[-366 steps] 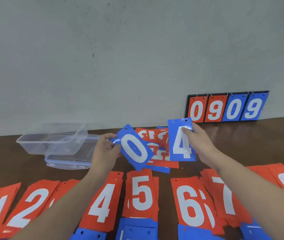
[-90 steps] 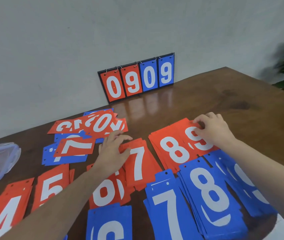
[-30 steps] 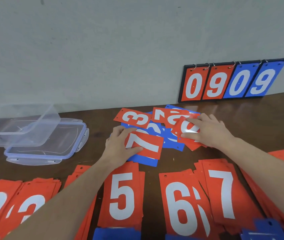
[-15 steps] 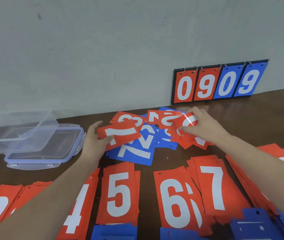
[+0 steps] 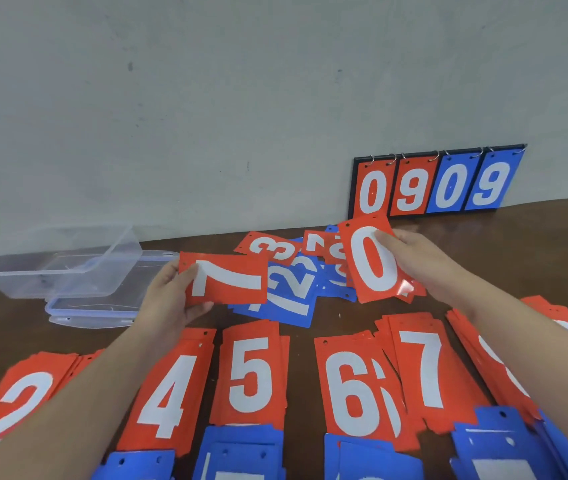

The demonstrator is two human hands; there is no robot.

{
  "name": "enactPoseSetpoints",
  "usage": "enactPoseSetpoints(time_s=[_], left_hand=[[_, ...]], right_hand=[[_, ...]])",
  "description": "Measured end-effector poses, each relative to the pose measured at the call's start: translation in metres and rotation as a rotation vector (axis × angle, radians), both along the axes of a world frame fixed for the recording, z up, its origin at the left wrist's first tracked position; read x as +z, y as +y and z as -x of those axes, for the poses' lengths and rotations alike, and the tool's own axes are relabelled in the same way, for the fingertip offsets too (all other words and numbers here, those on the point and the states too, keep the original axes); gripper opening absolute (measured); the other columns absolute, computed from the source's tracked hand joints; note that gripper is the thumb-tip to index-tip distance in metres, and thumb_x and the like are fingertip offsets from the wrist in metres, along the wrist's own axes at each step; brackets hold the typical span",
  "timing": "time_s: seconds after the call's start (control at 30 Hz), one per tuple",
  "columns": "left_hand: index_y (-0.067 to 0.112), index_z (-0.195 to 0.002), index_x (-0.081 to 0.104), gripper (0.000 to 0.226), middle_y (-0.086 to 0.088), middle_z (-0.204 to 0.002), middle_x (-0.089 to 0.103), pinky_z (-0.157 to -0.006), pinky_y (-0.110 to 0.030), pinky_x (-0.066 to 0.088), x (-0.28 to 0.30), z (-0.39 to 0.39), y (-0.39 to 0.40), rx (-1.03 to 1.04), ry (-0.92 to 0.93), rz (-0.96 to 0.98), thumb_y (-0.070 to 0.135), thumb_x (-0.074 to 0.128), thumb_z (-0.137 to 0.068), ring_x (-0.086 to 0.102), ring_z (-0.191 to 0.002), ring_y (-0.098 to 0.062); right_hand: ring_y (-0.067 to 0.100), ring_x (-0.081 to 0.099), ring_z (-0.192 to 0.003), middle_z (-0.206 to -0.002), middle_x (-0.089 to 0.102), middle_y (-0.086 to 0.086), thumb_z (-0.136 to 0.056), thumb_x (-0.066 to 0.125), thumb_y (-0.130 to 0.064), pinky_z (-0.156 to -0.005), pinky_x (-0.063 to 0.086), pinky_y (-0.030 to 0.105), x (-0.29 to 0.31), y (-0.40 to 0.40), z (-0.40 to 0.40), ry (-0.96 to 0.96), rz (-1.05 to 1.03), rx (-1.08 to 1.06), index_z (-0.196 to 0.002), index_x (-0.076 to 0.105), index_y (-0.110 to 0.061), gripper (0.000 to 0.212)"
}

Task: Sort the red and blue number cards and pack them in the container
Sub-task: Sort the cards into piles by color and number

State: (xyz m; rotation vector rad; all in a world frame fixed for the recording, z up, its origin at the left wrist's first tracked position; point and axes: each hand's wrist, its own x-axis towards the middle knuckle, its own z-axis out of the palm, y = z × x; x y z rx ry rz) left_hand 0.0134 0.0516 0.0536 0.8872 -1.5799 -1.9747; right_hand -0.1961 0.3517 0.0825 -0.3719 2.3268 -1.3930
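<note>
Fingers [image 5: 185, 271] of left hand [image 5: 168, 299] pinching red 7 card [image 5: 227, 278] edge, right hand [image 5: 424, 265] gripping red 0 card [image 5: 371, 261].

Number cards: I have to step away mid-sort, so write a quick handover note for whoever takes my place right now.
Left hand holds a red 7 card above the table.
Right hand holds a red 0 card up.
Red piles 2, 4, 5, 6, 7 lie in a row in front; blue piles sit nearer you.
An unsorted heap of red and blue cards remains mid-table.
The clear container sits on its lid at the left, with no cards in it.
Left: place the 7 and 0, sort the heap, pack everything.
</note>
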Motion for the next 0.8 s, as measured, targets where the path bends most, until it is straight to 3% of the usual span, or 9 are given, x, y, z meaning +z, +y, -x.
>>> enactPoseSetpoints(time_s=[0.13, 0.2, 0.3, 0.43, 0.6, 0.8], left_hand=[[0.021, -0.118, 0.063, 0.019, -0.008, -0.113, 0.074, -0.056, -0.031, 0.060, 0.005, -0.022, 0.011, -0.107, -0.030, 0.001, 0.018, 0.054, -0.103, 0.073, -0.099, -0.026], [0.023, -0.119, 0.063, 0.024, -0.008, -0.113, 0.073, -0.058, -0.032, 0.061, 0.007, -0.033, 0.020, -0.174, -0.018, 0.014, 0.010, 0.055, -0.101, 0.073, -0.100, -0.028], [0.020, -0.118, 0.061, 0.026, -0.010, -0.111, 0.074, -0.057, -0.028, 0.060, 0.009, -0.047, 0.036, -0.231, 0.016, 0.025, 0.004, 0.060, -0.097, 0.074, -0.092, -0.026], [0.015, -0.122, 0.058, 0.032, -0.008, -0.109, 0.075, -0.057, -0.026, 0.058, 0.006, -0.062, 0.052, -0.242, -0.008, 0.044, 0.009, 0.068, -0.092, 0.075, -0.092, -0.027], [0.020, -0.120, 0.062, 0.030, -0.007, -0.102, 0.076, -0.055, -0.025, 0.052, 0.002, -0.074, 0.069, -0.289, -0.041, 0.114, 0.013, 0.070, -0.092, 0.070, -0.074, -0.018], [0.033, -0.117, 0.067, 0.028, 0.005, -0.101, 0.075, -0.060, -0.025, 0.055, -0.002, -0.084, 0.076, -0.285, -0.025, 0.114, 0.015, 0.065, -0.096, 0.073, -0.082, -0.012]], right_hand=[[0.021, 0.075, -0.087, -0.105, 0.074, -0.003, -0.100, 0.053, -0.047, -0.072, 0.062, 0.035, 0.001, -0.002, -0.035, -0.114, 0.068, 0.013, -0.124, 0.059, -0.030, 0.030], [0.021, 0.076, -0.086, -0.104, 0.075, -0.003, -0.099, 0.058, -0.040, -0.076, 0.062, 0.039, -0.002, -0.003, -0.050, -0.129, 0.089, 0.021, -0.124, 0.061, -0.027, 0.027], [0.020, 0.076, -0.087, -0.105, 0.076, -0.003, -0.096, 0.065, -0.036, -0.082, 0.062, 0.045, -0.006, -0.002, -0.072, -0.143, 0.116, 0.049, -0.124, 0.059, -0.028, 0.030], [0.016, 0.076, -0.081, -0.100, 0.076, -0.006, -0.092, 0.070, -0.028, -0.066, 0.062, 0.034, -0.014, -0.001, -0.101, -0.169, 0.181, 0.047, -0.128, 0.050, -0.029, 0.040], [0.020, 0.076, -0.088, -0.108, 0.075, -0.003, -0.090, 0.073, -0.026, -0.083, 0.061, 0.048, -0.022, 0.006, -0.123, -0.160, 0.204, 0.043, -0.130, 0.046, -0.035, 0.049], [0.023, 0.076, -0.088, -0.108, 0.075, 0.003, -0.094, 0.069, -0.016, -0.080, 0.062, 0.048, -0.024, 0.025, -0.134, -0.134, 0.242, -0.001, -0.128, 0.051, -0.034, 0.042]])
